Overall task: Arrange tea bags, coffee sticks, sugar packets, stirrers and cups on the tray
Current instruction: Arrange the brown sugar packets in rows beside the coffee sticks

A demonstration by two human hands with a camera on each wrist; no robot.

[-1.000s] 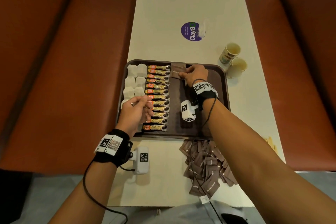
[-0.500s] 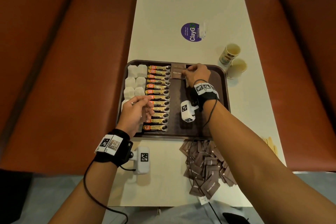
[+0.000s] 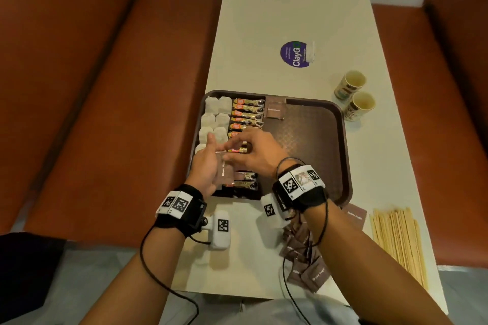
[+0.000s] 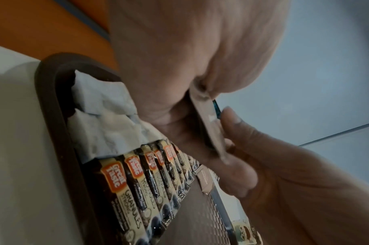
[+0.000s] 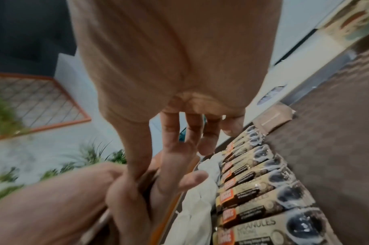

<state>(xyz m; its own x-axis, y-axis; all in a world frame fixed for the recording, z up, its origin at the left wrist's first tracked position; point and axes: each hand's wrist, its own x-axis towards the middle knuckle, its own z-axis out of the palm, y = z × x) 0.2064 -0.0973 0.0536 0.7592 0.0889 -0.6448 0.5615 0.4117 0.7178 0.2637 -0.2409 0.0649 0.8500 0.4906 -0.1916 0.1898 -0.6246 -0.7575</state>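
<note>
The brown tray [image 3: 340, 145] holds a column of white tea bags [image 3: 214, 119], a column of coffee sticks [image 3: 248, 113] and brown sugar packets [image 3: 276, 111] at its far edge. My left hand [image 3: 215, 152] is over the tray's near left and holds a small stack of brown sugar packets [image 3: 224, 175]. My right hand [image 3: 232, 152] meets it and pinches the top of a packet [image 4: 210, 126] in that stack with thumb and fingers [image 5: 135, 165]. Two paper cups [image 3: 355, 95] stand right of the tray. Wooden stirrers [image 3: 398, 240] lie at the near right.
A loose pile of sugar packets [image 3: 303, 253] lies on the table by my right forearm. A purple sticker [image 3: 295, 54] marks the table beyond the tray. Red-brown bench seats [image 3: 105, 113] flank the narrow table on both sides. The tray's right half [image 3: 311, 140] is bare.
My right hand left a sugar packet at the tray's far edge and drew back to my left hand. The left hand now shows its stack of packets.
</note>
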